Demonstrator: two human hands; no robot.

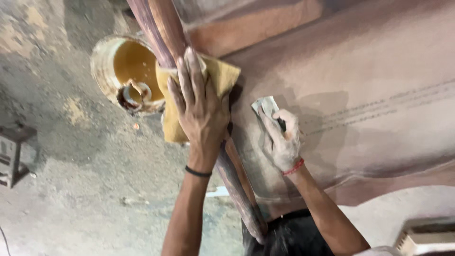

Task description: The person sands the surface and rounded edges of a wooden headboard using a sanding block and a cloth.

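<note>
My left hand (201, 106) lies flat on a yellow cloth (222, 76), pressing it over the edge of a large reddish-brown panel (379, 66), fingers spread. A black band is on that wrist. My right hand (280, 137), dusty and with a red thread at the wrist, grips a small folded grey pad (266, 105), like sandpaper, against the panel's dusty surface. A long brown wooden pole (161, 23) runs under the cloth and down past my left arm.
A round bucket (106, 52) of yellowish liquid with a small cup (135, 95) in it stands on the dusty concrete floor at the upper left. A small dark stool (12, 151) is at the left edge. A pale block (424, 239) lies at the lower right.
</note>
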